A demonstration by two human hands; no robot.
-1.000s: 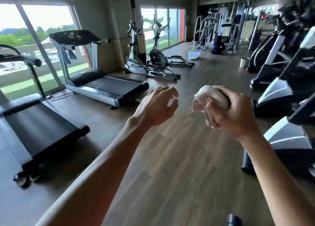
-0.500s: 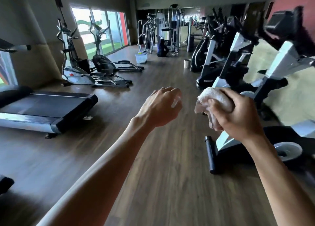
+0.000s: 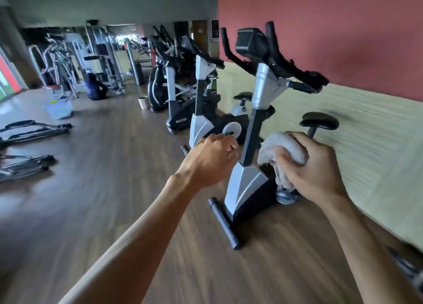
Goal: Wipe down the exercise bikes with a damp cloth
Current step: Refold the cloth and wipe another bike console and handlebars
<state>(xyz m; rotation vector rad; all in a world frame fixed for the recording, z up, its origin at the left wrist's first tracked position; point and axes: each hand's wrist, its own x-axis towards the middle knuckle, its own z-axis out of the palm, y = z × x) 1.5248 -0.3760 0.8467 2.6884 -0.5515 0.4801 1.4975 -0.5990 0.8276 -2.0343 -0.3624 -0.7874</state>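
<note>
A silver and black exercise bike [image 3: 256,125] stands straight ahead against the wall, with a black console, black handlebars and a black seat [image 3: 319,122]. More bikes [image 3: 201,111] line the wall behind it. My right hand [image 3: 313,171] grips a bunched white cloth [image 3: 283,148] in the air in front of the near bike's seat post. My left hand [image 3: 212,161] hovers beside it with fingers loosely curled, holding nothing. Neither hand touches the bike.
A red and pale green wall [image 3: 343,40] runs along the right. On the left floor lie the bases of elliptical trainers [image 3: 34,129]. A clear plastic bin [image 3: 58,109] and a small waste bin [image 3: 143,102] stand farther back, before weight machines [image 3: 96,61].
The view has swung right, from the treadmills and windows to the row of bikes by the wall. Both hands keep their pose, the cloth still in my right hand.
</note>
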